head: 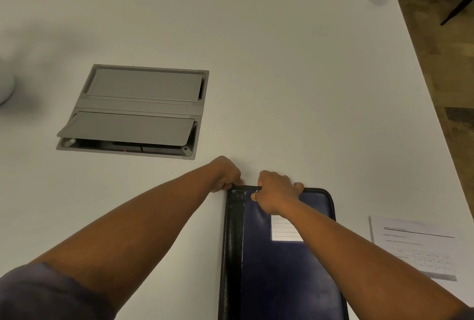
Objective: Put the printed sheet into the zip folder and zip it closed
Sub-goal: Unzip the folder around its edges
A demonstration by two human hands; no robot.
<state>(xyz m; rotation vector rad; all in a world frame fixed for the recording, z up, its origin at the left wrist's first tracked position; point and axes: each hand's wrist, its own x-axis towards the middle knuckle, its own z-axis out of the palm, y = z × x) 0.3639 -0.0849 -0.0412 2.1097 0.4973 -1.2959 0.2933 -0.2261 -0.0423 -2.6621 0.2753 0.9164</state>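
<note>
We see both forearms reaching forward over the white table (pixel 282 63), converging at the far edge of the zip folder (pixel 287 268). The left hand (pixel 225 174) is curled into a loose fist at the folder's far left corner, fingertips pinching the corner by the black spine. The right hand (pixel 275 192) lies knuckles-up on the far edge just beside it, fingers bent and closed on something small at the zipper track; we cannot tell whether that is the pull tab. The two hands sit close together without touching.

The folder lies flat and closed near the table's near edge, its long axis running away from us, spine on the left, dark blue cover up with a white lined label (pixel 284 230). The printed sheet (pixel 415 250) lies flat on the table to the right of the folder, apart from it. A grey cable box (pixel 138 109) is set into the tabletop, far left of the hands.
</note>
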